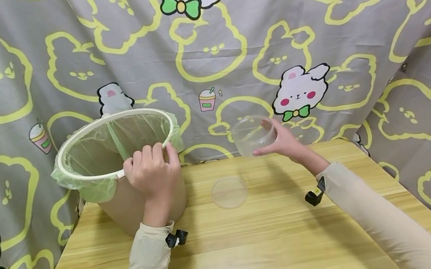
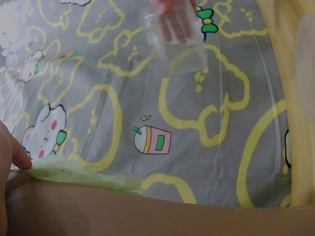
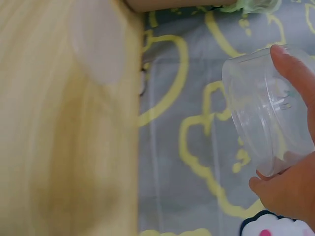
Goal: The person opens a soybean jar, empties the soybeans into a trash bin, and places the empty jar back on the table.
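A beige trash can (image 1: 141, 202) with a white rim ring and a pale green bag (image 1: 97, 191) folded over its edge stands at the left of the table. My left hand (image 1: 151, 170) grips its near right rim, fingers curled over the ring. In my right hand (image 1: 284, 142) is a clear plastic container (image 1: 253, 135), raised above the table's back edge. Fingers and thumb wrap its side, as the right wrist view shows of the container (image 3: 266, 108). A clear round lid (image 1: 229, 192) lies flat on the table between both hands.
The wood-grain table (image 1: 235, 258) runs back to a grey patterned curtain (image 1: 220, 58), which also hangs along both sides. Black wrist cameras sit on both sleeves (image 1: 360, 196).
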`<state>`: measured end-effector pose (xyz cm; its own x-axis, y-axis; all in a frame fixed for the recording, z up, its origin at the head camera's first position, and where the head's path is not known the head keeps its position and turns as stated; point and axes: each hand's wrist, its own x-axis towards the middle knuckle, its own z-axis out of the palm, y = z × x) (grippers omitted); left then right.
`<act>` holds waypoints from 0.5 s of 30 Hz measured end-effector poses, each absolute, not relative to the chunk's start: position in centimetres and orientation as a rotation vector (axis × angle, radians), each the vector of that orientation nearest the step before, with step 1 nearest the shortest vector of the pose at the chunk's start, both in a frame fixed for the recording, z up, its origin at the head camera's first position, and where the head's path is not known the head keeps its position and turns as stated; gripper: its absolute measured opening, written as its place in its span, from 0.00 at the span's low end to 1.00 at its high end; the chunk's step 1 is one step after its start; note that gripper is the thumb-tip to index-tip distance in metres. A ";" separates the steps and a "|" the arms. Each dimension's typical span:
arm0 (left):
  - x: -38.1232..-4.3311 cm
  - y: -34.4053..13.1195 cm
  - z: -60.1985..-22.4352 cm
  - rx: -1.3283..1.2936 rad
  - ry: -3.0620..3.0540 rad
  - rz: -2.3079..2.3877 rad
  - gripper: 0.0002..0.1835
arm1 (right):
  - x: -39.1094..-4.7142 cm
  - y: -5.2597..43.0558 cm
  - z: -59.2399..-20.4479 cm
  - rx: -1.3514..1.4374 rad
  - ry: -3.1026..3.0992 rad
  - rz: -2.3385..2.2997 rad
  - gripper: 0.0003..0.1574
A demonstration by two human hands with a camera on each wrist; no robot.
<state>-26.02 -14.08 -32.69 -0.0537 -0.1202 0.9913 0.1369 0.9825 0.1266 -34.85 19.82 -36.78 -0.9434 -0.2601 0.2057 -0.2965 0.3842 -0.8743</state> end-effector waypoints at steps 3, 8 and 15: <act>-26.0 -14.1 -32.7 -0.011 -1.614 -0.203 0.16 | -34.7 20.1 -38.2 0.535 -2.606 1.663 0.76; -26.1 -14.2 -32.8 -0.015 -1.614 -0.203 0.16 | -34.3 20.2 -40.2 0.509 -2.638 1.684 0.76; -26.1 -14.2 -32.8 -0.019 -1.609 -0.201 0.16 | -34.2 20.2 -42.6 0.426 -2.691 1.692 0.77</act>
<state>-26.13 -14.25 -32.79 -0.0507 -0.1114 0.9925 0.1358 0.9838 0.1173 -34.19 20.23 -42.65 -0.9626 -0.2573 0.0852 -0.1883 0.4086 -0.8931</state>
